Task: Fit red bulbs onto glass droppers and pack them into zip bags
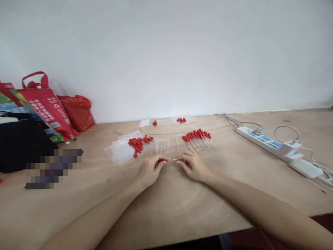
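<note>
My left hand [152, 169] pinches a red rubber bulb [163, 160], its open end facing right. Between the fingertips of my right hand [193, 166] is a thin clear glass dropper tube [172, 159], pointing left at the bulb; whether the two touch I cannot tell. Beyond my hands, bare glass tubes [160, 146] lie in a row, with a single tube [177, 144] apart at their right. Loose red bulbs [137, 144] are heaped on clear plastic bags [121, 151] to the left. Several droppers with red bulbs fitted [199, 139] lie side by side to the right.
Near the wall lie plastic bags with tubes [164, 122] and red bulbs [181, 120]. A white power strip [267, 143] with plugs, an adapter [306, 168] and cables occupies the right side. On the left stand a red shopping bag [45, 107], a black bag [23, 142] and a pixelated object [56, 169].
</note>
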Motion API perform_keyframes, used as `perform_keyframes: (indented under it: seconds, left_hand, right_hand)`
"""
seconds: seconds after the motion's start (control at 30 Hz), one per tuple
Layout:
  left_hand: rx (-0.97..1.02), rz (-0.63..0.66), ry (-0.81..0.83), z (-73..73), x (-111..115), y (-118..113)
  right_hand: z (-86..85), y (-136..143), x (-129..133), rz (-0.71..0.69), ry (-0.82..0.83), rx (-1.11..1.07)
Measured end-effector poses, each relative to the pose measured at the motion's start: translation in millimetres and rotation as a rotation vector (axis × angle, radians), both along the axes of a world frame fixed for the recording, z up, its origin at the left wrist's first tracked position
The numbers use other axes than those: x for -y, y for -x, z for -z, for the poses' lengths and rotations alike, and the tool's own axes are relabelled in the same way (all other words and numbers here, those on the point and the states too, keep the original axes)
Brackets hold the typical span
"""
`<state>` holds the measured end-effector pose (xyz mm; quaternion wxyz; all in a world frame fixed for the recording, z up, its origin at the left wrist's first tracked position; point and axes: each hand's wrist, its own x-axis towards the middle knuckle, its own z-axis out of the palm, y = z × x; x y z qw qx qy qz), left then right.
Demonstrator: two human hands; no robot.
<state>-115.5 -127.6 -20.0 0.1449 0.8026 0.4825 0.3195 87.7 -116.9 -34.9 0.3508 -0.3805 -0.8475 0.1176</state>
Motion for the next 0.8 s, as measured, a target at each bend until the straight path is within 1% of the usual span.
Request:
perform_keyframes:
  seconds: [0.1, 0.2, 0.33, 0.43, 0.53, 0.63, 0.8]
  left_hand:
    - [0.083, 0.036, 0.049, 2.7, 1, -2]
    - [0.117, 0.064, 0.071, 4.6, 1, -2]
    - [0.076, 0.098, 0.054, 3.5, 1, -2]
    - [0.038, 0.126, 0.044, 2.2, 3, -2]
    - [-0.007, 0.152, 0.008, 1.5, 5, -3]
    - [-0.037, 0.173, -0.049, 1.3, 7, -3]
    - [-0.070, 0.259, -0.137, 3.6, 7, -2]
  right_hand:
    - [-0.2, 0, 1, -0.006, 0.010, 0.014]
    - [-0.9, 0, 1, -0.029, 0.019, 0.009]
    - [-0.8, -3, -1, -0.084, 0.003, 0.016]
    - [-0.4, -5, -3, -0.110, -0.040, 0.068]
    - [-1.4, -8, -5, -0.120, -0.094, 0.137]
    - [-4.4, -9, -4, -0.091, -0.154, 0.208]
    - [-10.3, -8, 1, -0.065, -0.203, 0.312]
